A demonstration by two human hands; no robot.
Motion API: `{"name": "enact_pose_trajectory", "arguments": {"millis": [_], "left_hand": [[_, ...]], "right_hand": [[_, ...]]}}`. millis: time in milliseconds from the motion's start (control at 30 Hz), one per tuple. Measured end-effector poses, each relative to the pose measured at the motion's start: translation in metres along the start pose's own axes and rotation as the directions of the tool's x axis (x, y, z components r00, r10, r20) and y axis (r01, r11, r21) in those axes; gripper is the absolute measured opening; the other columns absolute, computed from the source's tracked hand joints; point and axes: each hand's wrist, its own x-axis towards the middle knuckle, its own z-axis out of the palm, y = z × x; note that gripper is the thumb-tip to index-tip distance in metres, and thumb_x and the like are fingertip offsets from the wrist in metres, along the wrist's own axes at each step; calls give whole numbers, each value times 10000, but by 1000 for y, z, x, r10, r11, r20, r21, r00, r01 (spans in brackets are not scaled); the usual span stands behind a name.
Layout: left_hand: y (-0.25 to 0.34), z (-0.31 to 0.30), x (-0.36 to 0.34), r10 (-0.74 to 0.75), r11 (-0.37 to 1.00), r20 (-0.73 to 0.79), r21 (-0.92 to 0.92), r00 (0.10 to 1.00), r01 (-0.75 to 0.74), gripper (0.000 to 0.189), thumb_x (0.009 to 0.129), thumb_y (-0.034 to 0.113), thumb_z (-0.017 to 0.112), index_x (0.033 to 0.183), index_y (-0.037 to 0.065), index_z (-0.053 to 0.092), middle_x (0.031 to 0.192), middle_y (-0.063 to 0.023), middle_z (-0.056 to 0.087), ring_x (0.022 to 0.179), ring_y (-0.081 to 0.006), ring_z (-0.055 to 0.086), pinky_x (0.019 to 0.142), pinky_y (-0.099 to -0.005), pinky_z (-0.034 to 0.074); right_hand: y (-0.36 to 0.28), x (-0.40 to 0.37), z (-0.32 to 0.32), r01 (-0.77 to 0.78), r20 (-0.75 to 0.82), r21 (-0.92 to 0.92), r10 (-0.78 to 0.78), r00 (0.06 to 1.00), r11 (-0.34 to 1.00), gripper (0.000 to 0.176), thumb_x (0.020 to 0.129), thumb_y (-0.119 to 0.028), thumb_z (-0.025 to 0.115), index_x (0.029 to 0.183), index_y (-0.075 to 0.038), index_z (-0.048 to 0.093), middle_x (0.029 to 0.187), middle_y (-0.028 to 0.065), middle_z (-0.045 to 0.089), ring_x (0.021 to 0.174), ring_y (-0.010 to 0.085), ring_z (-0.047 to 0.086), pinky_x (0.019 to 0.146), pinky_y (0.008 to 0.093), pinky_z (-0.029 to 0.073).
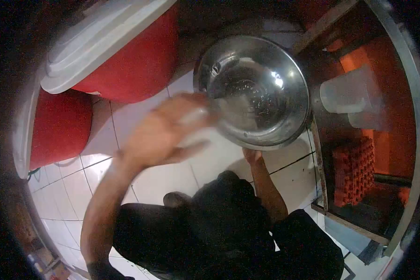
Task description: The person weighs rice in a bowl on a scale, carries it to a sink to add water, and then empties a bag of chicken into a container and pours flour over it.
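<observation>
A shiny round steel basin (261, 123) is in front of me, its hollow facing me, with small droplets or specks on its bottom. My right hand (253, 156) grips the near rim from below, its fingers mostly hidden behind the metal. Blurred by motion, my left hand (170, 128) is at the basin's left edge. Its thumb stands apart from the fingers, and the fingertips overlap the rim in this view.
Red tubs (135, 60) with whitish lids stand at the left on the white tiled floor (163, 179). To the right, a metal-framed shelf (318, 172) holds translucent plastic containers (345, 93) and a stack of reddish egg trays (354, 172).
</observation>
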Motion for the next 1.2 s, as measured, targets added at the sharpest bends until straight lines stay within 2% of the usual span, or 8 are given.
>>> {"name": "enact_pose_trajectory", "arguments": {"millis": [133, 200, 333, 433, 600, 700, 933, 1200], "left_hand": [[5, 90, 35, 307, 949, 157, 20, 939, -313, 535, 895, 503, 554, 1312, 167, 541, 1348, -139, 517, 1282, -324, 461, 1109, -444, 355], [-6, 135, 43, -68, 916, 381, -342, 922, 209, 545, 915, 519, 505, 1335, 172, 524, 1398, -137, 485, 1307, -338, 429, 1131, -447, 318], [-34, 85, 64, -60, 968, 519, -177, 853, 176, 478, 893, 387, 548, 1274, 99, 563, 1289, -181, 569, 1174, -330, 558, 1047, -443, 411], [-51, 95, 53, 144, 933, 137, 313, 980, -180, 440, 893, 298, 534, 1303, 139, 548, 1361, -134, 526, 1242, -294, 511, 1101, -440, 353], [-55, 90, 41, 94, 937, 132, 323, 987, -132, 452, 921, 309, 506, 1354, 178, 494, 1350, -97, 530, 1310, -267, 446, 1154, -496, 253], [-54, 72, 34, 37, 945, 135, 317, 990, -78, 441, 934, 307, 523, 1353, 173, 493, 1338, -115, 531, 1300, -282, 450, 1144, -538, 247], [-56, -10, 15, -234, 957, 41, 184, 971, 223, 388, 920, 227, 584, 1289, 115, 537, 1314, -132, 546, 1243, -336, 475, 1131, -535, 266], [-79, -86, -54, -307, 936, -648, -75, 697, 343, 224, 922, 34, 568, 1131, 7, 645, 1187, -86, 652, 1107, -197, 600, 981, -335, 456]], "right_hand": [[2, -6, -19, 34, 2, 34, -34, 999, 999, 535, 960, -350, 510, 1409, -92, 381, 1389, 134, 456, 1225, 277, 490, 1033, 405, 436], [1, -6, -28, 76, 11, 78, -77, 997, 994, 588, 940, -328, 560, 1434, -86, 352, 1394, 147, 444, 1228, 284, 489, 1019, 397, 452], [-32, -10, -17, 127, 56, 202, -141, 988, 971, 684, 911, -294, 634, 1472, -78, 308, 1401, 167, 425, 1232, 295, 487, 999, 385, 476], [-90, -24, 38, 28, -391, -111, -70, 918, 993, 488, 969, -292, 535, 1393, -91, 400, 1346, 128, 490, 1138, 274, 555, 955, 451, 486], [-94, -4, 17, 465, 117, -518, -479, 870, 718, 588, 924, -252, 628, 1415, -70, 361, 1252, 119, 569, 1084, 220, 589, 857, 389, 530], [-113, -6, 43, -7, -305, -263, -77, 949, 965, 435, 922, -205, 642, 1309, -91, 480, 1195, 63, 588, 1009, 197, 603, 789, 372, 513], [-93, 23, -8, 128, -192, -321, -197, 961, 938, 464, 893, -190, 680, 1302, -115, 472, 1155, 50, 601, 1015, 178, 588, 788, 368, 496], [-96, 20, -14, 165, -99, -403, -223, 970, 900, 476, 888, -199, 685, 1296, -102, 460, 1159, 50, 596, 1057, 186, 577, 902, 401, 484]]}}
